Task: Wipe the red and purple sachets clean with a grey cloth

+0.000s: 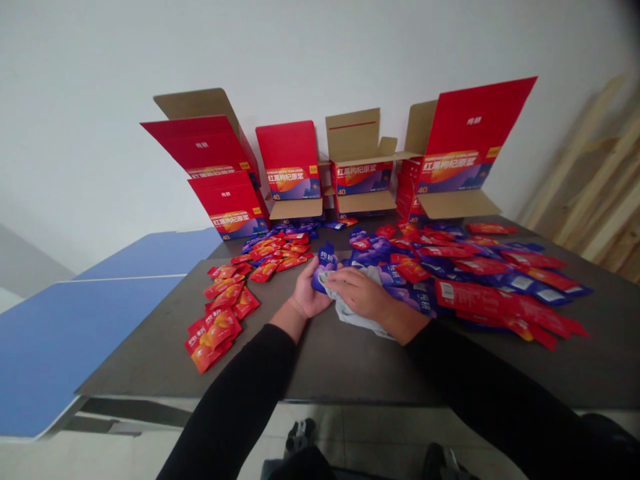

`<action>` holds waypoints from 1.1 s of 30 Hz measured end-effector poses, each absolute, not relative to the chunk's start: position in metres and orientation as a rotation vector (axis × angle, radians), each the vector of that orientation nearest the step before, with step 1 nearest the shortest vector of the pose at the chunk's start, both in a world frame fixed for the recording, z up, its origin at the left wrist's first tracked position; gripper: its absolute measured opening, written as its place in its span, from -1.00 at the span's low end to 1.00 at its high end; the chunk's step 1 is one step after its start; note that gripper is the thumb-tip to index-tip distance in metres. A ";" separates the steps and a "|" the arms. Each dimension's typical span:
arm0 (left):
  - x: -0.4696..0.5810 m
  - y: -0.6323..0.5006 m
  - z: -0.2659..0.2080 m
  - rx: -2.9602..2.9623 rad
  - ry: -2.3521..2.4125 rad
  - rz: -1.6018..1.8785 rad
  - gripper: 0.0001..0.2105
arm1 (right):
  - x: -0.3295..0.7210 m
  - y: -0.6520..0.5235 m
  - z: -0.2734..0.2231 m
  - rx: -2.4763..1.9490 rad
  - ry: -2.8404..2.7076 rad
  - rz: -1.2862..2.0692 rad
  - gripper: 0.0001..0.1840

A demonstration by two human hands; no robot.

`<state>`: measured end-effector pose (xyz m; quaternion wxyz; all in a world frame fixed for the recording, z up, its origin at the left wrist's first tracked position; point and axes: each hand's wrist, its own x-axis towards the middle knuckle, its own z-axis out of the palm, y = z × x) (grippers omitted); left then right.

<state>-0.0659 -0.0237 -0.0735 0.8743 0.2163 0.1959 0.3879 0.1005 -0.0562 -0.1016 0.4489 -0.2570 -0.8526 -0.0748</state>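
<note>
A purple pouch [327,256] stands tilted up in my left hand [309,291], whose fingers wrap its left side. My right hand [361,293] grips a light grey cloth [357,319] and presses it against the lower front of that pouch. Part of the cloth hangs down to the table below my right hand. Just beyond and to the right lie more purple pouches [373,248], partly covered by the cloth and my right wrist.
Red pouches [216,332] lie in overlapping rows at the left, with a mixed pile [283,250] behind them. A larger red and purple pile [480,273] spreads across the right. Open red cartons [293,167] line the back by the wall. A blue table [115,313] adjoins the dark table [345,373].
</note>
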 end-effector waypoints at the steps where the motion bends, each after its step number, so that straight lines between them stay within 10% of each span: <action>1: -0.066 -0.024 -0.074 0.442 0.431 0.785 -0.56 | 0.098 -0.057 -0.102 -0.578 -2.164 -0.188 -0.60; 7: -0.065 -0.026 -0.078 0.459 0.532 0.609 -0.36 | 0.091 -0.062 -0.103 -0.484 -2.279 -0.247 -0.62; 33: -0.068 -0.030 -0.086 0.784 0.498 0.576 -0.70 | 0.114 -0.037 -0.107 -1.116 -1.521 -0.129 -0.66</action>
